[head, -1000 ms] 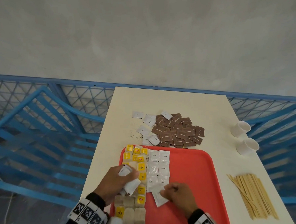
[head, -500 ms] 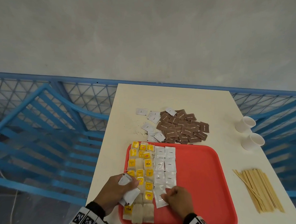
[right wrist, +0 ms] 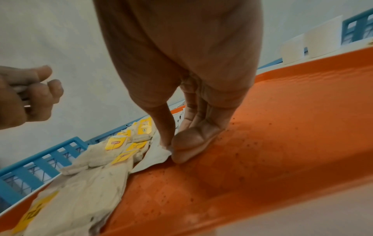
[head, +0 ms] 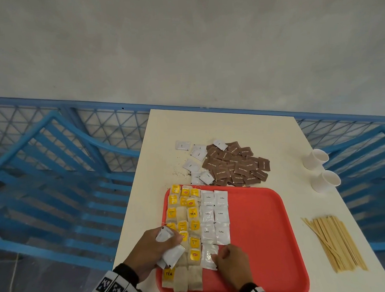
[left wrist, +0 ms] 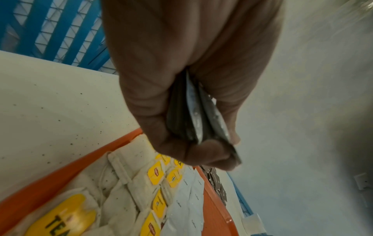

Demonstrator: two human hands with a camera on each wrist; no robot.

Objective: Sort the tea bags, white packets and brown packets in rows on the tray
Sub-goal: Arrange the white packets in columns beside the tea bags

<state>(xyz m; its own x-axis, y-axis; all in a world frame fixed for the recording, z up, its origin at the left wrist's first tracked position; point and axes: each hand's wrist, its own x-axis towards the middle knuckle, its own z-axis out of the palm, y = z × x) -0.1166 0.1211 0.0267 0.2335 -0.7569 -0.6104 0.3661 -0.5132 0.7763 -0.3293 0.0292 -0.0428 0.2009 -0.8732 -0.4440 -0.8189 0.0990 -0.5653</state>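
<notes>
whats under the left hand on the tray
The left hand holds white packets above the tea bags on the red tray. The tea bags directly beneath it are hidden.

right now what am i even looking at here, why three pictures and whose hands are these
These are a person's two bare hands, filmed by a head camera and one camera on each wrist. The head view shows a white table with a red tray holding rows of tea bags and white packets. Behind the tray lie brown packets, loose white ones, two paper cups and wooden stirrers. The left hand grips a stack of white packets; the right hand pinches one white packet against the tray.
</notes>
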